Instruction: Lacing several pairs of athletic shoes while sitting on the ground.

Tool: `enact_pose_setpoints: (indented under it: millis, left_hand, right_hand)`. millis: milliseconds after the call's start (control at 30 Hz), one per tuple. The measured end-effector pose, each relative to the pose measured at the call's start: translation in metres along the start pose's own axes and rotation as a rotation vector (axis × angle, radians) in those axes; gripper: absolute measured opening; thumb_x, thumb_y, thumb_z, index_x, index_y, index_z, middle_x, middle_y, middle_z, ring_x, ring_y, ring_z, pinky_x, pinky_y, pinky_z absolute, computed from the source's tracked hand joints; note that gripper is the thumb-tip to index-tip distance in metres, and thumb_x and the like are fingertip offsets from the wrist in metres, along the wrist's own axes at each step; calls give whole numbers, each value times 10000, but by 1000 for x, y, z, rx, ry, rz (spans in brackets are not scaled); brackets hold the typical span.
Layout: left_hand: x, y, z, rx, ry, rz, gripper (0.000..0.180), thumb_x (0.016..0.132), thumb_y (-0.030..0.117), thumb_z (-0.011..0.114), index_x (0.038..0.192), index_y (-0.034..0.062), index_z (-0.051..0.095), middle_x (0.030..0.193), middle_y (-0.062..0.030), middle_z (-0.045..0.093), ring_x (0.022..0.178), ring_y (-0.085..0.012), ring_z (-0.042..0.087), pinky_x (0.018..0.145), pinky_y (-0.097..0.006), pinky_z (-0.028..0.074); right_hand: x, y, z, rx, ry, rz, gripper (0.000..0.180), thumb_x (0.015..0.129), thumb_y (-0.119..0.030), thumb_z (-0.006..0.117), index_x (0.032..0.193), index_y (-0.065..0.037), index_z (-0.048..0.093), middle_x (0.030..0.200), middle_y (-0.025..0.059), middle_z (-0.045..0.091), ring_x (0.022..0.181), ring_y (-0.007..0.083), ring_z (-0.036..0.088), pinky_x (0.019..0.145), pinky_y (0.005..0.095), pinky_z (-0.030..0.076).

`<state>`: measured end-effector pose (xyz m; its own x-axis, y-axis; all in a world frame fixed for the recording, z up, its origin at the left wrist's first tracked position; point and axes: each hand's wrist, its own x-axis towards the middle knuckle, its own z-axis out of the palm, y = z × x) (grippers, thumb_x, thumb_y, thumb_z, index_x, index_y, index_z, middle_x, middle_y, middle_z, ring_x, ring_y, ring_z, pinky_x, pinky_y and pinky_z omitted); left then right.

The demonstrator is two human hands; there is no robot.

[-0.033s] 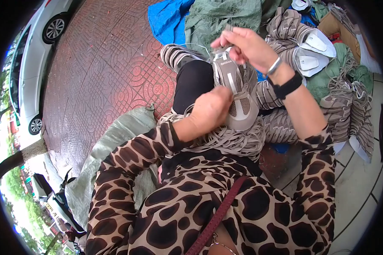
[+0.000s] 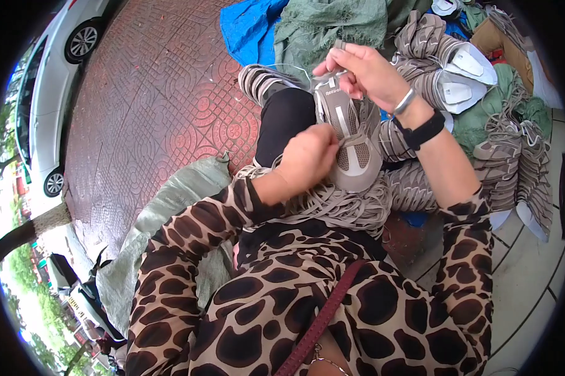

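A taupe and white shoe upper [image 2: 356, 164] lies on my lap, its rounded toe toward me. At its left side my left hand [image 2: 305, 158] is closed, slightly smeared by motion, and a taupe shoelace [image 2: 348, 141] runs from the upper toward its fingers. Over the upper's far end, my right hand [image 2: 369, 76] is closed in a pinch, with a short flat taupe strip [image 2: 340, 44] sticking up from the fingertips. What the inner fingers touch is partly hidden. A heap of loose taupe laces [image 2: 351, 210] covers my lap below the toe.
Stacked shoe uppers [image 2: 414, 185] lie to the right, with more uppers showing white linings [image 2: 463, 78] beyond. Green sacking [image 2: 332, 31] and a blue sheet [image 2: 251, 31] are at the far side. A pale green sack [image 2: 170, 207] lies left. A silver car [image 2: 54, 94] stands far left.
My left hand has shifted slightly left, away from the upper. My right hand has moved a little, still over the upper's far end.
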<state>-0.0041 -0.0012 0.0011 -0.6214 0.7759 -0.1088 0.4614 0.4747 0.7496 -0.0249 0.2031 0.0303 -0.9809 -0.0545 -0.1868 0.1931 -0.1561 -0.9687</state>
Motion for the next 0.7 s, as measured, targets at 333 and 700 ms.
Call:
enact_pose_setpoints:
  millis: [333, 700]
  left_hand:
    - [10, 14, 9, -831, -137, -904, 261, 849, 189, 649, 639, 89, 531, 559, 51, 426, 421, -52, 323, 375, -220, 204]
    - [-18, -9, 35, -2026, 21, -778, 139, 958, 196, 506, 855, 109, 472, 587, 69, 289, 469, -54, 263, 446, -208, 258]
  right_hand:
    - [-8, -21, -24, 39, 11, -178, 347, 983, -312, 440, 876, -21, 596, 883, 65, 645, 549, 12, 461, 430, 150, 336]
    - [-19, -74, -51, 167, 203, -186, 256, 980, -268, 450, 950, -42, 568, 792, -2, 591, 460, 10, 335, 390, 167, 309]
